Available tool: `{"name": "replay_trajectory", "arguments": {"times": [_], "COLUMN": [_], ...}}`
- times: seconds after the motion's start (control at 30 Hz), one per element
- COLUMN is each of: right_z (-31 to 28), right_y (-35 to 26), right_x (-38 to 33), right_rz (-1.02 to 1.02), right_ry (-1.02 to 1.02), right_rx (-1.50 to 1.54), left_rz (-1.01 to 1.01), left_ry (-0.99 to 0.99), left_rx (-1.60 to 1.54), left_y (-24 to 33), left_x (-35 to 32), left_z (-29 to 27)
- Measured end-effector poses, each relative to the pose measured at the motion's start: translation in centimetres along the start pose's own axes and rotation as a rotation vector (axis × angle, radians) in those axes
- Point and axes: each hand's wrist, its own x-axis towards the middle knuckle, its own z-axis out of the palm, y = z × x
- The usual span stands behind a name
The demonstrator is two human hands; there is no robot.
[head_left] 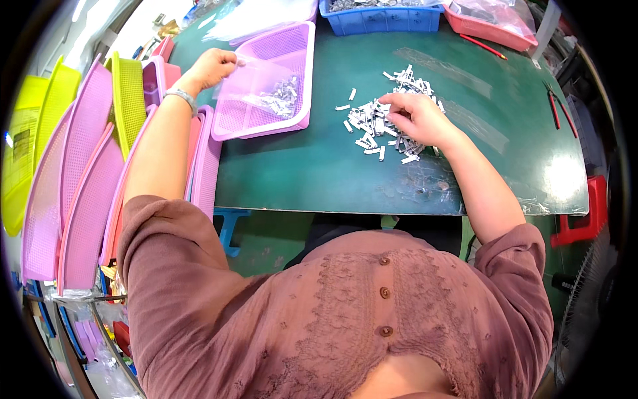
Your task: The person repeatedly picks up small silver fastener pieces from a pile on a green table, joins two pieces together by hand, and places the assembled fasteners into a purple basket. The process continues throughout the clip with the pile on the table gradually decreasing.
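My left hand (pixel 211 69) is closed on the edge of a clear plastic bag (pixel 251 78) above a purple basket (pixel 304 93). Small silvery metal parts (pixel 284 97) lie at the lower end of the bag, inside the basket. On the green table, my right hand (pixel 419 116) rests over a loose pile of small silver-white metal pieces (pixel 379 126). Its fingers are bent and touch the pile; whether a piece sits between them is hidden. A few single pieces (pixel 343 108) lie to the left of the pile.
A blue bin (pixel 382 21) of metal parts and a pink-red tray (pixel 492 30) with plastic bags stand at the far edge. Red-handled pliers (pixel 554 110) and a red pen (pixel 484 46) lie on the right. Stacked purple and yellow-green baskets (pixel 86 173) crowd the left side.
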Motion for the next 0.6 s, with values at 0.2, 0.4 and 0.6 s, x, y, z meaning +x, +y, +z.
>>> {"name": "replay_trajectory", "arguments": {"times": [0.2,0.4,0.6], "right_z": [0.2,0.0,-0.2], "right_y": [0.3,0.0,0.0], "right_x": [-0.1,0.0,0.1], "right_rz": [-0.012,0.072,0.111], "right_ry": [0.002,-0.011,-0.012], "right_rx": [0.007,0.014,0.003], "left_rz": [-0.042,-0.303,-0.300], "left_ry": [0.130,-0.227,-0.408], "left_rx": [-0.702,-0.882,-0.539], "left_y": [-1.5,-2.7,-1.5], "left_x": [2.1,3.6,2.1], "left_z": [1.8,3.8,4.3]}}
